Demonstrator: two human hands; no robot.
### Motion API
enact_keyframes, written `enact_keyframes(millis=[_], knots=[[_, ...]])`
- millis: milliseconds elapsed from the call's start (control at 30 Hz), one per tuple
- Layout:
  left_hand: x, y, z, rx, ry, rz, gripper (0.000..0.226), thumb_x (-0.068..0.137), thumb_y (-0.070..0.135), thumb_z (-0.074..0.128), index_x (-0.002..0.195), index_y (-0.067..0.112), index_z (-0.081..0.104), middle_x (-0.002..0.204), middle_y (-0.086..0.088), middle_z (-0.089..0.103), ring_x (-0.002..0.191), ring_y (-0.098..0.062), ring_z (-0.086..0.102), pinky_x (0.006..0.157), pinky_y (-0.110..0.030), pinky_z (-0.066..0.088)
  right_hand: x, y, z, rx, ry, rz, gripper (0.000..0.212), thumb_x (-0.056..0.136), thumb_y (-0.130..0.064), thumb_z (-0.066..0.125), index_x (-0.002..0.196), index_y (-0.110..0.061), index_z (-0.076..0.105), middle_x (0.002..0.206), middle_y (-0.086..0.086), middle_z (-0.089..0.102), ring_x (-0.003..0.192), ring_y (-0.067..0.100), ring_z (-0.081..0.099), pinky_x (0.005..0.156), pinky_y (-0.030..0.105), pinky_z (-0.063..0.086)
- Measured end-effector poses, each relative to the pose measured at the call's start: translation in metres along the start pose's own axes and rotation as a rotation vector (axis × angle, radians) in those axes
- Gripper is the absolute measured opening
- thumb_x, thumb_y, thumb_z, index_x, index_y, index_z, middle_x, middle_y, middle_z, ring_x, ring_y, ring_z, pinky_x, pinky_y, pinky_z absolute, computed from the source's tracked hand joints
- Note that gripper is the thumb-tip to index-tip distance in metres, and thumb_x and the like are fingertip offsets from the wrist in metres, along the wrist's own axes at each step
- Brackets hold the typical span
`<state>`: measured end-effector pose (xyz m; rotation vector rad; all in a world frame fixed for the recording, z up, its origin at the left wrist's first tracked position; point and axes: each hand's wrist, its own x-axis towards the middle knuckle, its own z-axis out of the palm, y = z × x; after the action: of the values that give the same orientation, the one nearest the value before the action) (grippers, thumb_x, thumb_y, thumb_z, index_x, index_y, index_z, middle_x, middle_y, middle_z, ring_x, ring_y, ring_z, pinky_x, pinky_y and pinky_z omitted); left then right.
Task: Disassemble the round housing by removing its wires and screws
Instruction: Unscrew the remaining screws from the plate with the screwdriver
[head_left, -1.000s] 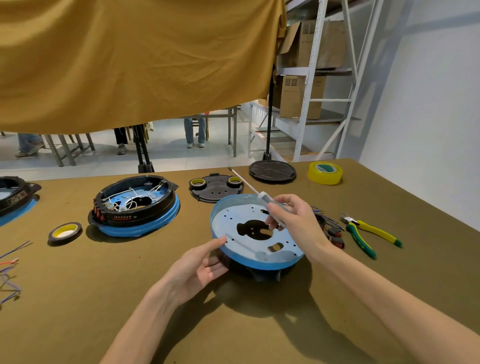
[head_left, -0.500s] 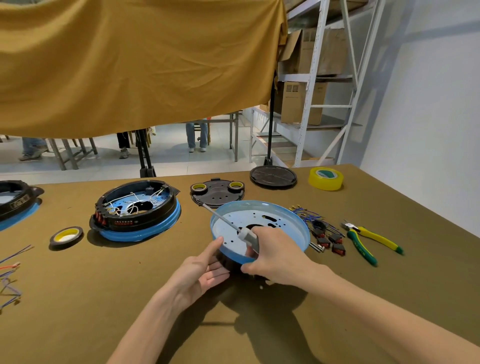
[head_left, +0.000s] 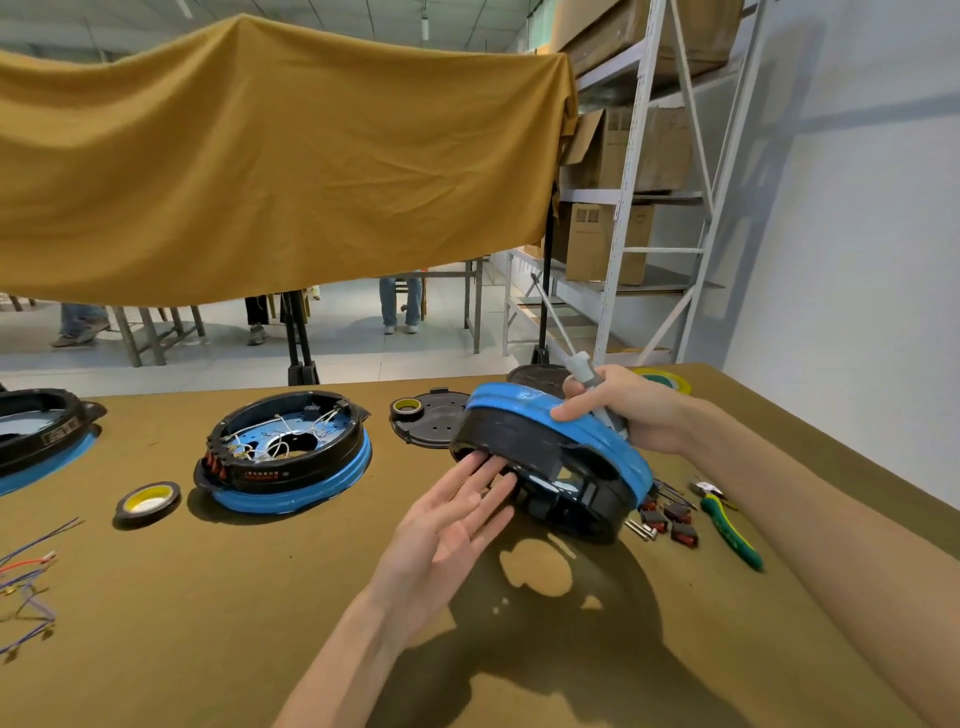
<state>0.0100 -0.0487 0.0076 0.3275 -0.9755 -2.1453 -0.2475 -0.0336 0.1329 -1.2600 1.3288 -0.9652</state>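
The round housing (head_left: 540, 452), black with a blue taped rim, is lifted off the table and tilted, its open underside facing me. My right hand (head_left: 628, 410) grips its far blue edge and also holds a grey-handled screwdriver (head_left: 576, 358) whose shaft points up and away. My left hand (head_left: 457, 514) is flat with fingers spread, fingertips touching the housing's lower black rim. Loose wires, red connectors (head_left: 670, 514) and screws (head_left: 641, 529) lie on the table just right of the housing.
A second housing with white wires (head_left: 285, 452) sits left of centre, a third (head_left: 36, 441) at the far left edge. Tape rolls (head_left: 148, 501), a black cover plate (head_left: 431, 421), green-yellow pliers (head_left: 727, 525) and loose wires (head_left: 26, 577) lie around. The table's right edge runs beside a white wall.
The housing lay flat on the table with its blue plate up; now it is raised and tipped on edge. My right hand shifted to its far rim, the screwdriver swung upward.
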Motion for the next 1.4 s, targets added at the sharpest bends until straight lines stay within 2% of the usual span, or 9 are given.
enact_keyframes(millis=[67, 167, 367, 500, 700, 833, 1033, 1200, 1400], knots=[[0.004, -0.001, 0.008, 0.016, -0.045, 0.0, 0.067, 0.087, -0.002, 0.065, 0.148, 0.021, 0.049, 0.149, 0.0, 0.06, 0.136, -0.023, 0.059, 0.105, -0.039, 0.055, 0.002, 0.003, -0.009, 0.088, 0.007, 0.024, 0.035, 0.073, -0.008, 0.087, 0.098, -0.009, 0.061, 0.088, 0.006, 0.07, 0.086, 0.02, 0.073, 0.074, 0.035, 0.062], [0.009, -0.004, 0.017, 0.015, -0.063, -0.003, 0.073, 0.084, -0.004, 0.063, 0.15, 0.022, 0.047, 0.15, 0.003, 0.059, 0.136, -0.021, 0.059, 0.11, -0.044, 0.046, 0.006, 0.009, -0.019, 0.063, 0.043, 0.017, 0.074, 0.073, -0.015, 0.087, 0.124, 0.011, 0.04, 0.109, 0.005, 0.074, 0.095, 0.021, 0.075, 0.088, 0.039, 0.059], [0.017, -0.004, 0.033, 0.077, -0.053, 0.005, 0.069, 0.086, -0.002, 0.058, 0.148, 0.025, 0.05, 0.15, 0.007, 0.059, 0.135, -0.018, 0.059, 0.108, -0.043, 0.044, 0.013, 0.016, -0.036, 0.028, 0.025, 0.011, 0.049, 0.07, -0.032, 0.088, 0.107, -0.009, 0.064, 0.108, 0.013, 0.072, 0.098, 0.027, 0.069, 0.085, 0.037, 0.058], [0.016, -0.001, 0.041, 0.163, -0.005, 0.019, 0.058, 0.091, 0.006, 0.056, 0.146, 0.023, 0.053, 0.147, 0.008, 0.062, 0.132, -0.015, 0.061, 0.105, -0.039, 0.046, 0.009, 0.014, -0.035, 0.031, 0.038, 0.017, 0.056, 0.072, -0.032, 0.084, 0.118, -0.009, 0.063, 0.111, 0.014, 0.072, 0.099, 0.027, 0.07, 0.087, 0.038, 0.058], [-0.003, 0.02, 0.025, 0.132, 0.115, -0.074, 0.048, 0.095, 0.026, 0.058, 0.139, 0.008, 0.056, 0.134, -0.01, 0.071, 0.124, -0.022, 0.068, 0.102, -0.038, 0.05, -0.002, 0.006, 0.025, -0.217, 0.282, -0.038, 0.048, 0.066, -0.025, 0.09, 0.102, -0.015, 0.059, 0.103, 0.005, 0.068, 0.095, 0.02, 0.069, 0.076, 0.037, 0.055], [-0.027, 0.039, -0.012, 0.144, 0.164, -0.305, 0.051, 0.094, 0.025, 0.06, 0.137, -0.001, 0.057, 0.133, -0.021, 0.069, 0.122, -0.032, 0.069, 0.101, -0.044, 0.054, -0.01, 0.012, 0.068, -0.459, 0.133, -0.101, 0.029, 0.072, -0.022, 0.088, 0.082, -0.017, 0.062, 0.081, 0.0, 0.067, 0.08, 0.012, 0.064, 0.074, 0.029, 0.048], [-0.039, 0.024, -0.034, 0.057, 0.237, -0.574, 0.086, 0.088, 0.044, 0.068, 0.144, -0.013, 0.035, 0.128, -0.035, 0.066, 0.12, -0.041, 0.069, 0.094, -0.048, 0.061, -0.01, 0.047, 0.098, -0.599, -0.031, 0.012, 0.033, 0.073, -0.017, 0.089, 0.078, -0.017, 0.056, 0.085, 0.001, 0.078, 0.088, 0.011, 0.074, 0.083, 0.037, 0.056], [-0.033, -0.001, -0.035, 0.341, 0.341, -0.62, 0.099, 0.066, 0.071, 0.076, 0.128, -0.001, 0.049, 0.114, -0.022, 0.077, 0.107, -0.028, 0.076, 0.082, -0.039, 0.063, -0.019, 0.057, 0.095, -0.57, -0.111, 0.032, 0.032, 0.085, -0.037, 0.081, 0.083, -0.016, 0.057, 0.077, -0.004, 0.074, 0.079, 0.012, 0.074, 0.081, 0.029, 0.06], [-0.035, -0.009, -0.037, 0.375, 0.408, -0.578, 0.084, 0.059, 0.059, 0.087, 0.112, 0.003, 0.057, 0.11, -0.019, 0.079, 0.102, -0.025, 0.078, 0.071, -0.033, 0.064, -0.035, 0.049, 0.07, -0.624, -0.076, 0.042, 0.027, 0.1, -0.035, 0.062, 0.114, -0.017, 0.048, 0.077, 0.004, 0.06, 0.057, 0.015, 0.051, 0.058, 0.03, 0.047]])
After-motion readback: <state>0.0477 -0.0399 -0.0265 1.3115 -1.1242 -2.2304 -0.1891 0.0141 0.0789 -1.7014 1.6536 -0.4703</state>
